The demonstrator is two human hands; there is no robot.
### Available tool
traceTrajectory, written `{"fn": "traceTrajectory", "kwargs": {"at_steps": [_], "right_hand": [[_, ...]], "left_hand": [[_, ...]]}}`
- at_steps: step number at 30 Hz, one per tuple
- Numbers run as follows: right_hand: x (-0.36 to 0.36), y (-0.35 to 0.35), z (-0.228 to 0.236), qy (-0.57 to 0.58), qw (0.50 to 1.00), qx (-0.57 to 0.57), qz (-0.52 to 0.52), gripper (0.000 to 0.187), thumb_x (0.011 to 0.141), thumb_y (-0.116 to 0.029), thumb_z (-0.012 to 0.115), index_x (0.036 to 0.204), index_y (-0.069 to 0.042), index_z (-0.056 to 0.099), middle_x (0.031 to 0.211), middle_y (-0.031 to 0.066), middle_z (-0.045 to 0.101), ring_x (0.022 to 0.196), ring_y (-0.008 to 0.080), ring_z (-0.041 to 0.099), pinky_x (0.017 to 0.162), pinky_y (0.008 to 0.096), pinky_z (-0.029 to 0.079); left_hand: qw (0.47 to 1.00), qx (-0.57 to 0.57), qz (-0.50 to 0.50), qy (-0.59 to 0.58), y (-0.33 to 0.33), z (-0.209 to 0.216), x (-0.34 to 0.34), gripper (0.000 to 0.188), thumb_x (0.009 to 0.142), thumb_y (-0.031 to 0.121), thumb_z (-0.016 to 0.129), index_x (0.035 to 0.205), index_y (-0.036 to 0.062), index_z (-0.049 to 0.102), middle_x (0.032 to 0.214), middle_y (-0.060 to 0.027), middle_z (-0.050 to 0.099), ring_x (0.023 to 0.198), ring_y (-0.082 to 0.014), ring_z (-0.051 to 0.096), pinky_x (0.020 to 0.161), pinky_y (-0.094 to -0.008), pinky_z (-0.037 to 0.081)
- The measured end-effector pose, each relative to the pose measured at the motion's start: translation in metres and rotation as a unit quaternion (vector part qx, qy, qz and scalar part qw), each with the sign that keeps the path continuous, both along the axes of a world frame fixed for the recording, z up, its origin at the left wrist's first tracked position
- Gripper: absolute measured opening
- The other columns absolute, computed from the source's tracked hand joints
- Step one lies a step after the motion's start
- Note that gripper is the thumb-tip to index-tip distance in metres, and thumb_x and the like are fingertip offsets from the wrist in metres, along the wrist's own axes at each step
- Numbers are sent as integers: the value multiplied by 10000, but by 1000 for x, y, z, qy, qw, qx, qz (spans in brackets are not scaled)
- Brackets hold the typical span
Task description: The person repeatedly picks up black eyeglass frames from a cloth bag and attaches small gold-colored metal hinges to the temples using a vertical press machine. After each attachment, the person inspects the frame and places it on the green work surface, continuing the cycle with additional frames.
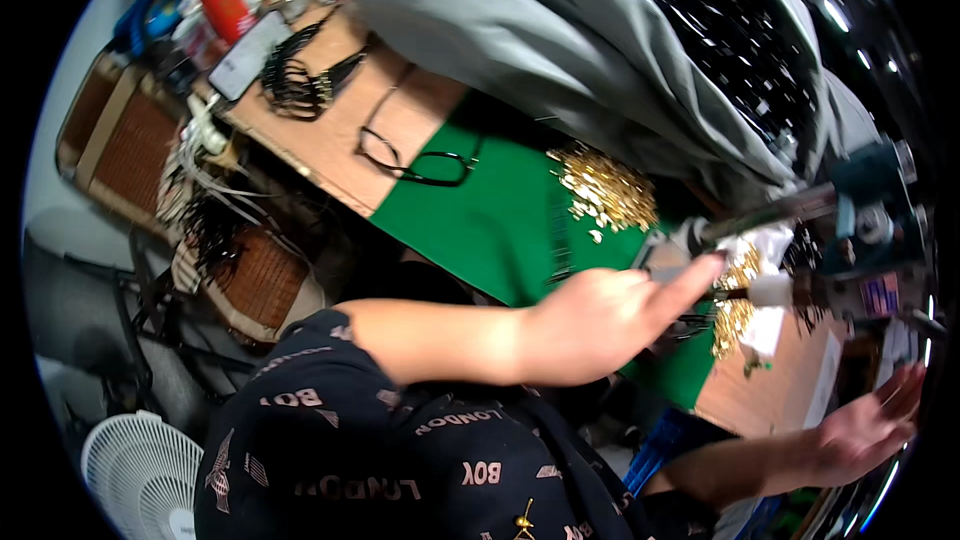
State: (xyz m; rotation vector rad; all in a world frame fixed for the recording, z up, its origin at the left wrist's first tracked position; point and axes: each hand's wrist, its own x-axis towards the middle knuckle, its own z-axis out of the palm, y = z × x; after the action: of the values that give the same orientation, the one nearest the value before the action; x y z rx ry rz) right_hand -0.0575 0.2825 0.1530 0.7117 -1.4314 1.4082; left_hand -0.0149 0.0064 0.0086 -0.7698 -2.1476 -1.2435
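My left grip [597, 325] is nearer the teal metal machine [872, 190], index fingertip by the steel shaft [775, 215] running leftward from it; whether I grasp anything there, I cannot tell. My right grip [866, 432], loosely spread, seemingly unloaded, is on the machine's near side. Small shiny gold-coloured pieces [612, 190] lie heaped left of the machine, uncontained, on the green-topped counter [450, 230].

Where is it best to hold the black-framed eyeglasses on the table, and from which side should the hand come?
Probably pinch the bridge of the eyeglasses, between the two lenses, coming from the near table edge. The front frame lies toward that edge, while one thin temple stretches away toward the grey cloth, so this side seems freer.
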Motion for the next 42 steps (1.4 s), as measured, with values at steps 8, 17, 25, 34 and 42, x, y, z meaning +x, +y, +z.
{"fn": "traceTrajectory", "kwargs": {"at_steps": [8,17,25,34,42], "right_hand": [[11,1,-110,-272,960,-35,-49,299,938,-77,398,1224,9,424,1099,117,539,1053,178,500,911,295,371],[42,-25,-115,-320,946,6,-55,164,849,16,438,995,34,512,948,94,549,853,141,496,779,272,404],[69,-30,-134,-420,907,8,-11,159,846,26,508,1001,15,539,947,59,581,858,110,530,772,229,411],[67,-23,-140,-481,877,14,5,143,852,9,511,989,22,550,917,65,588,826,124,534,747,242,418],[15,-101,-143,-325,889,317,59,137,780,56,585,898,-10,599,828,99,583,693,169,574,617,248,456]], "left_hand": [[920,-95,74,-373,-146,11,57,389,796,145,629,1164,81,521,771,-155,626,676,-338,602,621,-386,488],[940,-326,104,-1,-131,64,-63,300,670,121,709,936,58,585,879,-104,542,856,-293,542,757,-380,453],[925,-221,229,207,-48,96,-193,167,723,107,654,863,50,582,873,-101,539,855,-275,533,750,-369,451],[956,-118,122,-239,-32,185,-118,105,848,133,560,826,51,621,889,-87,651,825,-237,606,756,-364,472],[908,-416,-12,-51,-65,49,30,222,706,147,700,901,61,633,724,-18,612,608,-149,578,570,-273,472]]}}
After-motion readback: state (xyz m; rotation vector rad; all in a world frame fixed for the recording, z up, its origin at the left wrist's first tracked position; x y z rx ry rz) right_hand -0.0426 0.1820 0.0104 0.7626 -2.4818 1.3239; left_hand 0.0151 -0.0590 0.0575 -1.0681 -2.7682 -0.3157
